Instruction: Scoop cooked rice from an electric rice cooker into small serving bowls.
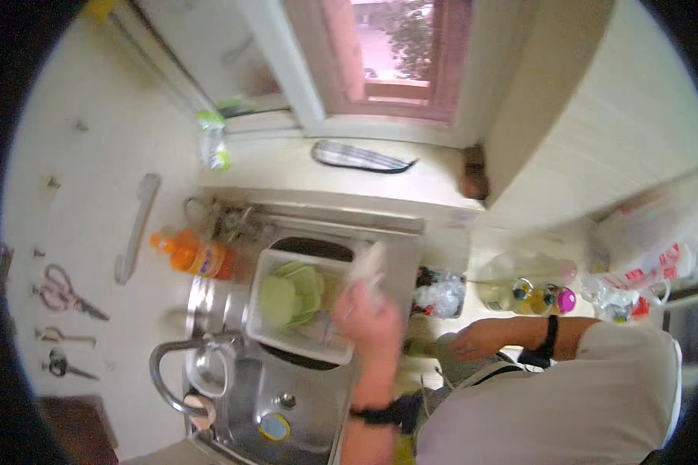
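Observation:
My left hand (pixel 369 317), blurred, reaches over the right part of a white plastic basin (pixel 302 343). It grips a pale, crumpled thing (pixel 370 264), perhaps a cloth or a thin bag; blur hides its exact kind. Inside the basin lie light green plastic containers (pixel 291 293), one of them round and one with a ribbed side. The basin rests over the stainless steel sink (pixel 320 401). Beside my body, my right hand (pixel 462 344) hangs low against grey clothing (pixel 459 366); its fingers are not clear enough to read.
A curved faucet (pixel 166 354) arches over the sink, where a yellow-rimmed blue sponge (pixel 274 427) lies. An orange detergent bottle (pixel 200 256) stands behind. Scissors (pixel 67 293) hang on the wall. Bottles (pixel 520 288) and plastic bags (pixel 634 279) occupy the right counter. A plaid pouch (pixel 360 157) lies on the windowsill.

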Available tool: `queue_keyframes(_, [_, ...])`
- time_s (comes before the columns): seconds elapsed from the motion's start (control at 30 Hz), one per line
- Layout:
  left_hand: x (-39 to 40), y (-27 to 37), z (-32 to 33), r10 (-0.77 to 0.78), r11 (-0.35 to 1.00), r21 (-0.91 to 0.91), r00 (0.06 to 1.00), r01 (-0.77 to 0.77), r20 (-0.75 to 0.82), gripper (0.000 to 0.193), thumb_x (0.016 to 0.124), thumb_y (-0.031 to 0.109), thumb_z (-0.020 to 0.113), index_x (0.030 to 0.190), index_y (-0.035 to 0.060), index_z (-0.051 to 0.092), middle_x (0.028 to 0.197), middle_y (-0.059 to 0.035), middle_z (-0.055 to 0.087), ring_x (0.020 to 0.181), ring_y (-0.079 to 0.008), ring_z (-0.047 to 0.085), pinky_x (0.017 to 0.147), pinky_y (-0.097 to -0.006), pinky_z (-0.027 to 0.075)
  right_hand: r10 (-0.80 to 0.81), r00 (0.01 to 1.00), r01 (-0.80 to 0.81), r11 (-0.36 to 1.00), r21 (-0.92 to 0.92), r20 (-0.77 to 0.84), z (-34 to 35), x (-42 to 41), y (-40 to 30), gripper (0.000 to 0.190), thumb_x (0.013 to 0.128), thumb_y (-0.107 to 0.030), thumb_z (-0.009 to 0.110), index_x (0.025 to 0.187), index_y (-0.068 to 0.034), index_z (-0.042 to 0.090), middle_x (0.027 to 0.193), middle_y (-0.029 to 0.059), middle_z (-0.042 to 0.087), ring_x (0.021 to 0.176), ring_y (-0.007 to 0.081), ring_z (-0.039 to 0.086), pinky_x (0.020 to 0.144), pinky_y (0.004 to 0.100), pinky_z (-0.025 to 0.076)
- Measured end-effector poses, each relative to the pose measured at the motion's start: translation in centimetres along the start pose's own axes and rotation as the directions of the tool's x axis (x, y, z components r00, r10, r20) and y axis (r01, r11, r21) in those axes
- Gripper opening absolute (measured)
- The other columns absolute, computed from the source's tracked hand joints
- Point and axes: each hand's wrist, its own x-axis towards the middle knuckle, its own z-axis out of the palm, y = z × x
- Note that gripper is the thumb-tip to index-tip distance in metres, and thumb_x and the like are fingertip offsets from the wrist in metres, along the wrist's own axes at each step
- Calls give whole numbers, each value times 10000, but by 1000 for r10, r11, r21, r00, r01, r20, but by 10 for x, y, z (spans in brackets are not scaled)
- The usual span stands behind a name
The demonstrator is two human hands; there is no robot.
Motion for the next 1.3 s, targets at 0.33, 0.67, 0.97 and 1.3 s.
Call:
queue_keyframes(0.33, [-102, -44, 48, 61, 982, 136, 893, -134, 445, 657, 666, 304, 677, 1273, 178, 459, 1368, -152, 338, 1116, -334, 407, 869, -448, 398, 48, 998, -50, 998, -41, -43, 2, -17, 27, 324, 817, -269, 595, 1065, -62, 609, 981, 147, 624, 903, 308, 604, 804, 400, 482])
queue_keyframes(0.67, [-253, -131, -117, 13, 989, 121, 860, -87, 510, 690, 579, 278, 742, 1226, 233, 507, 1310, -91, 405, 1080, -305, 426, 862, -436, 408, -58, 977, 72, 996, -61, 205, 21, 66, -25, 278, 807, -241, 596, 1027, -73, 605, 960, 156, 609, 884, 327, 598, 776, 418, 479])
queue_keyframes(0.97, [-257, -134, -159, 7, 978, -200, 956, 54, 294, 515, 601, 266, 705, 1084, 133, 589, 1112, -98, 551, 1071, -306, 478, 913, -457, 386, -42, 983, 86, 967, -241, 179, 37, 131, -134, 250, 847, -196, 523, 1057, -77, 591, 996, 138, 610, 883, 315, 586, 792, 406, 463])
queue_keyframes(1.3, [-324, -194, -283, -760, 581, -449, 650, 679, -2, 449, 694, 126, 573, 1127, 14, 525, 992, -145, 587, 884, -259, 569, 801, -355, 444, -202, 958, 280, 818, -502, 206, 51, 224, -135, 275, 797, -240, 566, 974, -33, 606, 905, 190, 602, 879, 360, 579, 783, 452, 451])
